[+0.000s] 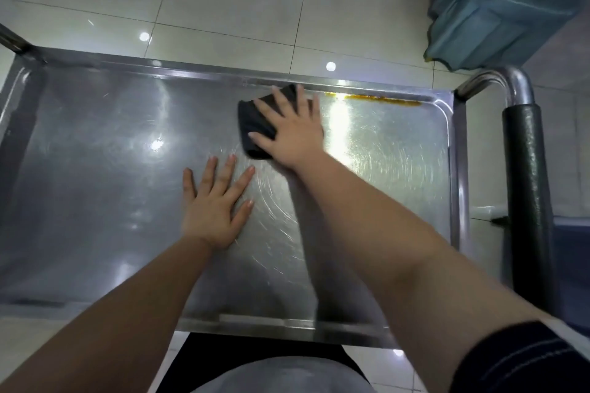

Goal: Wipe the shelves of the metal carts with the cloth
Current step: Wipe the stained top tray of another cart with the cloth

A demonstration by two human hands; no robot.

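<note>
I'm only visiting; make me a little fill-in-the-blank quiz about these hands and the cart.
The right hand presses a dark ____ onto the metal shelf.
The left hand lies flat, holding ____.
An orange stain runs along the far rim, to the ____ of both hands.
Missing: cloth; nothing; right.

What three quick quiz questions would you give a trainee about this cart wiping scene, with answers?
1. True or false: the left hand presses the dark cloth on the shelf.
2. Where is the orange streak? A) under the left hand B) along the far rim, right of the cloth C) on the near rim.
3. Fill the gap: the dark padded handle stands on the person's ___ side.
Key: 1 false, the right hand presses it flat; 2 B; 3 right.
</note>
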